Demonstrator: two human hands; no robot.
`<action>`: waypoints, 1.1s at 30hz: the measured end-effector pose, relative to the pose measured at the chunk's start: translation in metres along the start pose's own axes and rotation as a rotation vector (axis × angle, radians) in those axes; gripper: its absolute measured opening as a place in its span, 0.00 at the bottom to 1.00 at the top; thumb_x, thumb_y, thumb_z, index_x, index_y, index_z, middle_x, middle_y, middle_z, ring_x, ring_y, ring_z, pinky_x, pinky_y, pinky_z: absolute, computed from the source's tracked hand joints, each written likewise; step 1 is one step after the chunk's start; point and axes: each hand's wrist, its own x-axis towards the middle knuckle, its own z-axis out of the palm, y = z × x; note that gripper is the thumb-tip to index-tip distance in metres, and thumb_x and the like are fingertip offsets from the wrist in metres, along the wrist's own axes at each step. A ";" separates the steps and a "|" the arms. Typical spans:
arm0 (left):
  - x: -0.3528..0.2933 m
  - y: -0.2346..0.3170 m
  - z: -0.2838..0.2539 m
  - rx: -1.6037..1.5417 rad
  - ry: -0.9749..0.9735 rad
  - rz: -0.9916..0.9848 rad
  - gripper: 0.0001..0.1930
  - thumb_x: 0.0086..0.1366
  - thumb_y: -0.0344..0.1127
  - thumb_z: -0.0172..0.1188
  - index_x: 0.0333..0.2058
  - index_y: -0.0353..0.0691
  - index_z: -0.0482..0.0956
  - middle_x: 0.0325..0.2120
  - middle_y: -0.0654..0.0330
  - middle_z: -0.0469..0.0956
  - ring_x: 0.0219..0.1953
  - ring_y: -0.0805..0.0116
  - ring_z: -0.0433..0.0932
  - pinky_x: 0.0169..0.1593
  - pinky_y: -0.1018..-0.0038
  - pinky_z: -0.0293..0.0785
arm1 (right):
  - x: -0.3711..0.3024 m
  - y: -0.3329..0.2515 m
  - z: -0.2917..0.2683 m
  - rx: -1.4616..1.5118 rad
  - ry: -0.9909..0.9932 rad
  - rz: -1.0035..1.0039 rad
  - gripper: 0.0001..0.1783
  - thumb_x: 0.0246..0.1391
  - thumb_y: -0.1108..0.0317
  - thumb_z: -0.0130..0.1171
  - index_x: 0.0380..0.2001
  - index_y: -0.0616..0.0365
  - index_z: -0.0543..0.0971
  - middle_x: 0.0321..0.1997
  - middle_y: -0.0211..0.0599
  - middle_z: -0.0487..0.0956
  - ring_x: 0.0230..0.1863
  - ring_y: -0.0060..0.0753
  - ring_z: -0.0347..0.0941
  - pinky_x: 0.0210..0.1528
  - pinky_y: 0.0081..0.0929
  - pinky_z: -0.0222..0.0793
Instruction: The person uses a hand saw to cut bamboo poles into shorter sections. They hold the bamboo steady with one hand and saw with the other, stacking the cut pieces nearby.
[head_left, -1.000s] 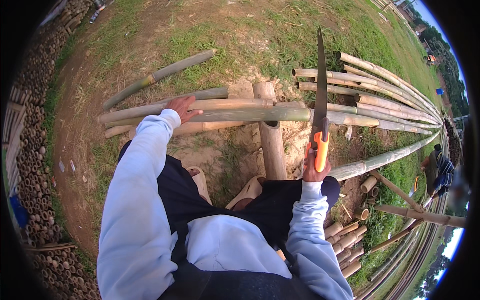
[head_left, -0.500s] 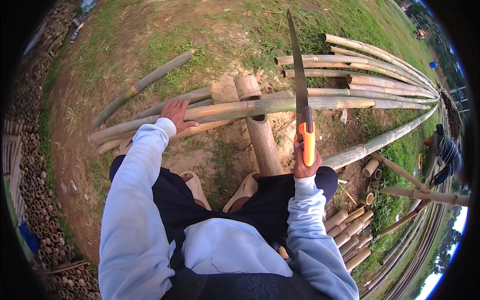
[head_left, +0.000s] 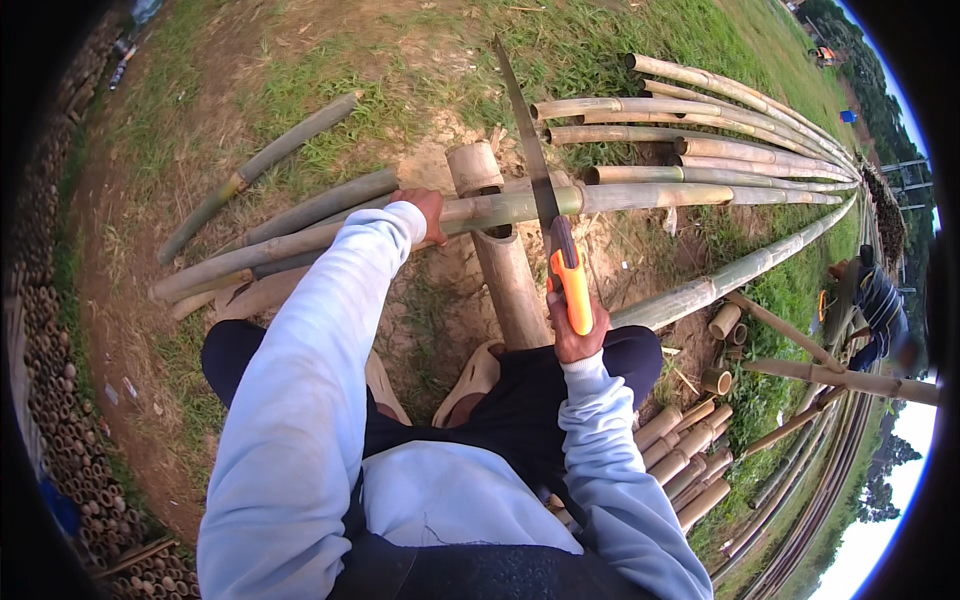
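Note:
A hand saw [head_left: 526, 140] with a long dark blade and an orange handle is in my right hand [head_left: 580, 332], its fingers closed round the grip. The blade lies across a long bamboo pole [head_left: 655, 195], close to a joint; whether it cuts into the pole I cannot tell. My left hand [head_left: 424, 212] grips the same pole left of the saw, wrapped over its top. Under the pole stands a thick bamboo post [head_left: 508, 285] with a notched upper part, where the pole rests.
Several bamboo poles [head_left: 720, 150] fan out to the right. Cut pieces [head_left: 685, 455] lie by my right knee. Loose lengths [head_left: 262, 165] lie at the left, near large stacks [head_left: 75, 400]. A bent-over person [head_left: 880, 310] is at the far right.
My left hand has slid right along the pole and closed round it. The saw has moved left and tilted, its blade now crossing the pole nearer the post.

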 end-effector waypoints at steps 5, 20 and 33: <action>-0.008 -0.002 -0.002 -0.051 0.041 0.033 0.29 0.48 0.55 0.77 0.40 0.36 0.85 0.44 0.45 0.84 0.51 0.47 0.82 0.57 0.59 0.75 | -0.005 -0.011 0.011 0.003 -0.067 0.097 0.12 0.58 0.69 0.64 0.41 0.65 0.82 0.23 0.38 0.78 0.24 0.26 0.73 0.31 0.28 0.70; -0.058 -0.075 0.004 0.053 0.073 -0.030 0.41 0.54 0.68 0.66 0.55 0.38 0.78 0.47 0.46 0.83 0.52 0.45 0.80 0.58 0.54 0.74 | -0.073 -0.029 0.076 0.257 -0.109 0.269 0.14 0.58 0.68 0.67 0.43 0.66 0.81 0.28 0.29 0.78 0.29 0.17 0.71 0.35 0.21 0.70; -0.056 -0.069 0.010 0.009 0.172 -0.023 0.43 0.66 0.75 0.44 0.44 0.33 0.83 0.40 0.41 0.83 0.48 0.41 0.81 0.55 0.52 0.74 | -0.104 -0.046 0.085 0.234 -0.117 0.244 0.11 0.60 0.67 0.66 0.38 0.65 0.80 0.23 0.32 0.77 0.23 0.20 0.70 0.28 0.23 0.68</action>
